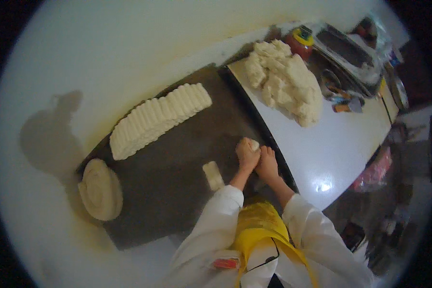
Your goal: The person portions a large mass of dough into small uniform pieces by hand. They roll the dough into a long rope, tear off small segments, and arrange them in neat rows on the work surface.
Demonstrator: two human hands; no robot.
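My left hand (pixel 248 155) is closed around a small piece of dough (pixel 255 145), whose pale end shows beside the thumb. My right hand (pixel 267 165) presses up against it with bent fingers; whether it also grips the dough is hidden. Both hands are over the right side of a dark worktop (pixel 165 172). Just left of my left wrist lies a short strip of dough (pixel 213 175). Farther back, a long row of dough pieces (pixel 162 120) is packed side by side. A thick coil of dough (pixel 100 190) sits at the left end.
Right of the dark worktop, a white work surface (pixel 309 158) carries a large rough dough mass (pixel 286 82). Behind it stand a red jar with a yellow lid (pixel 301 41) and a metal tray (pixel 345 54). A scraper (pixel 347 106) lies nearby. A wall (pixel 104 61) bounds the back.
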